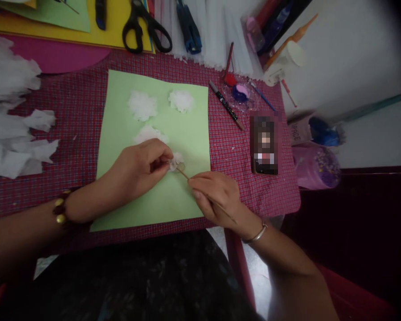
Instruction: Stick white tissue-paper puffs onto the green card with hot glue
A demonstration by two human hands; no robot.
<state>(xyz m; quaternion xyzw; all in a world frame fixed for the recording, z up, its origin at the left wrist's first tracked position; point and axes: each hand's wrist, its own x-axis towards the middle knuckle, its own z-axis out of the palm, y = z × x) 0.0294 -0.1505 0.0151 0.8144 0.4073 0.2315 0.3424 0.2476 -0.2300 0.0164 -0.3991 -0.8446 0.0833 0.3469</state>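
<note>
A sheet of light green paper (127, 209) lies on the checked cloth, with several white ruffled paper flowers (143, 105) on it. My left hand (143, 162) pinches the edge of a small crumpled white paper flower (177, 159) near the sheet's middle. Between the fingers of my right hand (217, 196) is a thin wooden stick (217, 203), slanting up to the left. Its far end meets the lower edge of the small flower; whether that end has bristles I cannot make out. Part of another white flower is hidden behind my left hand.
Scissors (147, 26), a stapler (189, 29) and white strips lie along the back. To the right are a marker (226, 105), a paint palette (240, 92) and a phone (264, 142). White ruffled paper (10, 111) is piled at the left. A pink container (316, 167) stands beyond the table's right edge.
</note>
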